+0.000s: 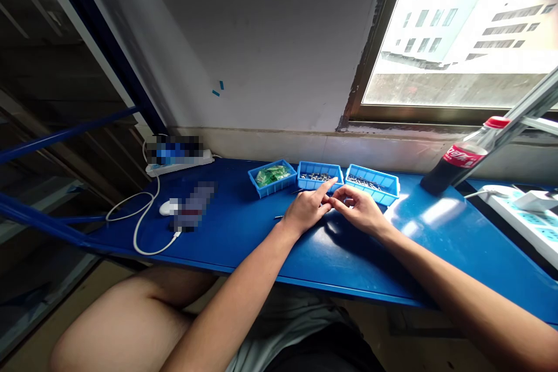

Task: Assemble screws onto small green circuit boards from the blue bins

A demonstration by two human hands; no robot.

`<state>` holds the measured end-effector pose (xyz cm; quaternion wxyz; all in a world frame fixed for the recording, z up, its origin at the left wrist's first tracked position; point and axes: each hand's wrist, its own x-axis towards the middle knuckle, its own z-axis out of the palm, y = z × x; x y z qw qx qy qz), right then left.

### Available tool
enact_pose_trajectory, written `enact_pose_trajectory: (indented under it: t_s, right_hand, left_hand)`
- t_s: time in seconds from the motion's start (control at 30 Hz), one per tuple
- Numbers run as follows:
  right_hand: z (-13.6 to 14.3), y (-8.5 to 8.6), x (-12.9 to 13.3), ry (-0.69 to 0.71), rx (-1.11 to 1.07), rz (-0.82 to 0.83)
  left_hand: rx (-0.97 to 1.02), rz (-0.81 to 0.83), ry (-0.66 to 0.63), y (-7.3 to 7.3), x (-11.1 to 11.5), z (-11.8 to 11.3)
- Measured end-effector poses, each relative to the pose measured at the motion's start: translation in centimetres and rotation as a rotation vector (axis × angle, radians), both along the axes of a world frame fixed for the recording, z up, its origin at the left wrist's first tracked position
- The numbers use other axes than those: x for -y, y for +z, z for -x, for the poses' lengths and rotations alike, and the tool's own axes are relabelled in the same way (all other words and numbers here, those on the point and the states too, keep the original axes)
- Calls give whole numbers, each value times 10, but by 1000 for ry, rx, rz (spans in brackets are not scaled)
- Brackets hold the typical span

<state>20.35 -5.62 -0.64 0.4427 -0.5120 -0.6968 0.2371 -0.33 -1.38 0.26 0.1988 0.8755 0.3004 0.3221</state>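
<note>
My left hand (306, 210) and my right hand (356, 208) meet over the blue table, fingertips together just in front of the bins. Both hands are closed in a pinch; whatever lies between the fingers is too small or hidden to name. The left index finger points up towards the middle blue bin (300, 184), which holds small metal parts (314, 176). To its right, another blue bin (394, 192) has thin, dark, screw-like pieces (364, 182). A third blue bin (261, 192) on the left contains green pieces (273, 174). By my left wrist lies a small thin metal piece (279, 217).
A cola bottle (462, 160) stands at the right near the window, beside a white power strip (518, 215). On the left are a blurred-out phone-like object (196, 206), a white mouse-like object (170, 207), a looping white cable (138, 235) and another power strip (181, 163).
</note>
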Motion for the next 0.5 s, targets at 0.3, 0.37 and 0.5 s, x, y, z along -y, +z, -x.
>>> enact_pose_trajectory:
  t_s: [0.3, 0.37, 0.5]
  right_hand:
    - [1, 7, 2, -49, -108, 35]
    - [1, 10, 3, -34, -144, 80]
    - [2, 9, 4, 19, -168, 116]
  left_hand:
    - [171, 91, 4, 4, 3, -4]
    - [277, 144, 32, 5, 1, -5]
    - [432, 245, 78, 5, -2, -6]
